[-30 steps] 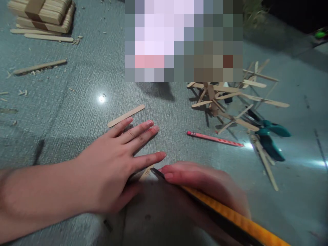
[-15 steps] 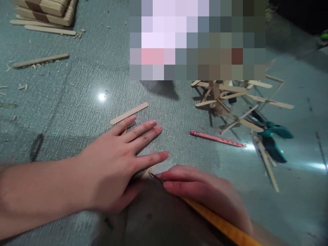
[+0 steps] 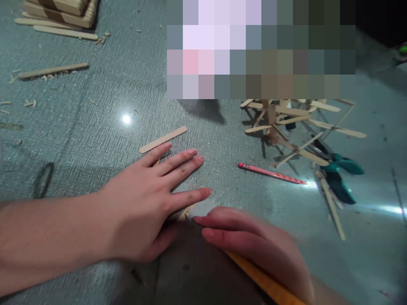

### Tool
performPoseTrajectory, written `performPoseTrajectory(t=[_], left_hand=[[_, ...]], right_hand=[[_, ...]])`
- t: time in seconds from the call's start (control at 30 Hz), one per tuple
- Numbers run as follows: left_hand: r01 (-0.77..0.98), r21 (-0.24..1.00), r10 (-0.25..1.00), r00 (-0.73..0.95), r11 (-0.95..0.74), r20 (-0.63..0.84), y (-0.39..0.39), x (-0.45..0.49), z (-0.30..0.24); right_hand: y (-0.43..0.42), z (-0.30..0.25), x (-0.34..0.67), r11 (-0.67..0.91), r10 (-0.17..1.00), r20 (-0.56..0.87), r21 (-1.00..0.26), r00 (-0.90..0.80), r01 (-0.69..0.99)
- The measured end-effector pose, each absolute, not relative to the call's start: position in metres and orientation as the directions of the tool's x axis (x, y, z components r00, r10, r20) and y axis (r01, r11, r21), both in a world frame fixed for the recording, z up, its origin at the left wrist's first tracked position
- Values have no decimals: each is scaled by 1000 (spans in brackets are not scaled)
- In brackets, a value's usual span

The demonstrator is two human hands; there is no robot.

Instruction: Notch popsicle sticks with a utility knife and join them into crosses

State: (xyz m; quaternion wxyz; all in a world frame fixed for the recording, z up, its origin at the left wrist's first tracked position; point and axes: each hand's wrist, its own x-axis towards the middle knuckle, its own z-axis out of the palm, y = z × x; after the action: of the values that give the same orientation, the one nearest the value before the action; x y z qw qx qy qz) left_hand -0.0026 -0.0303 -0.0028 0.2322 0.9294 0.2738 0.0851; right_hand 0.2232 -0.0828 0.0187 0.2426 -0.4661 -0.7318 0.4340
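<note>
My left hand (image 3: 149, 195) lies flat on the table with its fingers spread, over a wooden craft stick (image 3: 187, 212). A short end of that stick shows below the index finger, with pencil marks and a small nick or shaving. Gripped in my right hand (image 3: 251, 239) is a craft knife (image 3: 263, 277) with an orange handle. Its thin blade tip meets or nearly meets the marked part of the stick; my fingers partly cover it. Just beyond my left little finger rests a loose craft stick (image 3: 163, 140).
A pink pencil (image 3: 271, 173) lies to the right. Behind it stands a glued craft-stick structure (image 3: 276, 118), beside teal-handled pliers or cutters (image 3: 341, 178). Bundled sticks (image 3: 63, 15) are at the top left, with a shaved stick (image 3: 54, 70) and wood shavings nearby. A blurred patch covers the top.
My right hand, with the knife, has shifted very slightly at the stick's marked part, and the blade tip shows less. The whole view has moved a little; my left hand stays spread.
</note>
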Motion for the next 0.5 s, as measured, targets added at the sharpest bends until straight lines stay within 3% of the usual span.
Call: performPoseTrajectory(t=[0.3, 0.5], left_hand=[[508, 459, 585, 810, -729, 33, -34, -1, -2], [519, 457, 589, 808, -722, 13, -34, 0, 0]], right_hand=[[-88, 18, 222, 100, 878, -145, -876, -456, 471], [-92, 9, 227, 184, 877, -46, -888, -478, 422]])
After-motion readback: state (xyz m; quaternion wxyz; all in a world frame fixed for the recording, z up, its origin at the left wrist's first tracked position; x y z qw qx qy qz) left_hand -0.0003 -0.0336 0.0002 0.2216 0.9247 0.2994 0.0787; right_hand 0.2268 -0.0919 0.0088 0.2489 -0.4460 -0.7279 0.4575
